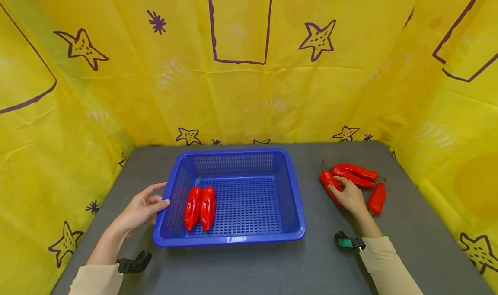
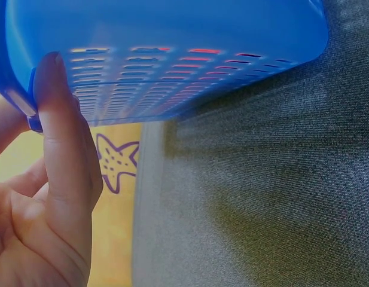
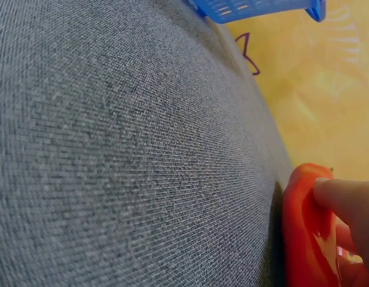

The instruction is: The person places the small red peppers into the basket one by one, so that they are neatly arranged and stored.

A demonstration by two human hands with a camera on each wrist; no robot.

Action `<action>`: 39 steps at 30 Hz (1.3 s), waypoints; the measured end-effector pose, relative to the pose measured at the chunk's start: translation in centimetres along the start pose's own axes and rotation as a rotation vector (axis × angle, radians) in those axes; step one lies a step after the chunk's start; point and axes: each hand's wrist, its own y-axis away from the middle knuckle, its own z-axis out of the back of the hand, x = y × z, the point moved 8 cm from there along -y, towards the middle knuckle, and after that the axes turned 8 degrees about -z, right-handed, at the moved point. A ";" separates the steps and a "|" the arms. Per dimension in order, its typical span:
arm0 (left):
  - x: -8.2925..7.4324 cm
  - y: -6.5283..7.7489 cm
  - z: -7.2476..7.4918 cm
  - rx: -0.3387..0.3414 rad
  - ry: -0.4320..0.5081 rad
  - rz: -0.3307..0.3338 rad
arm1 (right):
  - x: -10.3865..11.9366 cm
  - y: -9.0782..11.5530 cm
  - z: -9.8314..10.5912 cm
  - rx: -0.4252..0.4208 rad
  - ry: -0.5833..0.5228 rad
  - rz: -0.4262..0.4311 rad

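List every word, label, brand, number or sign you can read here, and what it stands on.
None readable.
The yellow backdrop shows only drawings, such as starfish.
The blue basket and red peppers show no lettering.
The green patch on the right wristband is too small to tell.

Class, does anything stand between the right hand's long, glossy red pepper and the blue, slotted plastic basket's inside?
Yes: the raised right wall of the blue basket, facing the red pepper in the right hand. Nothing else visible stands between.
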 end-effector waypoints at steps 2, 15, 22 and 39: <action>0.0 0.0 0.0 -0.003 -0.001 0.001 | 0.0 0.0 0.1 0.001 -0.004 -0.004; 0.1 0.0 0.0 -0.004 -0.003 -0.005 | 0.3 -0.1 0.7 -0.014 -0.027 -0.008; 0.1 0.0 0.0 -0.004 -0.002 0.000 | 0.9 -0.4 1.1 -0.006 -0.053 0.021; 0.0 0.0 0.1 0.000 -0.009 -0.001 | 3.0 -1.2 1.8 0.080 -0.037 -0.001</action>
